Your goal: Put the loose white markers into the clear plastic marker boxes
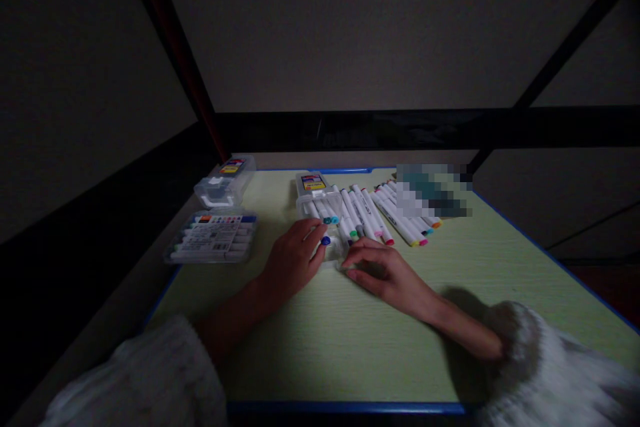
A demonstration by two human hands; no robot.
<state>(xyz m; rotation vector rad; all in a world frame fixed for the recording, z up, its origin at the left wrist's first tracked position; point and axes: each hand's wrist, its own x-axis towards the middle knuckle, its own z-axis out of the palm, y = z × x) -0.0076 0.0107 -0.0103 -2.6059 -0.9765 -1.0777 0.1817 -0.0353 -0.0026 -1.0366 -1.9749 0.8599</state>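
Observation:
An open clear plastic marker case (333,255) lies on the table between my hands, its labelled lid (313,184) tilted up at the back. Several white markers with teal and light-blue ends rest in it. My left hand (296,257) is closed at the case's left side, fingers round a blue-capped marker (325,241) whose body they mostly hide. On the other side, my right hand (385,273) has its thumb and fingertips pinched at the case's near right corner. Just beyond the right fingers, loose white markers (367,210) with coloured ends lie side by side.
To the left lies a closed clear case of markers (213,238), with another clear case (227,181) behind it. More loose markers (400,213) spread to the right, beside a pixelated patch. The pale green table (330,353) has a blue edge; a wall stands behind it.

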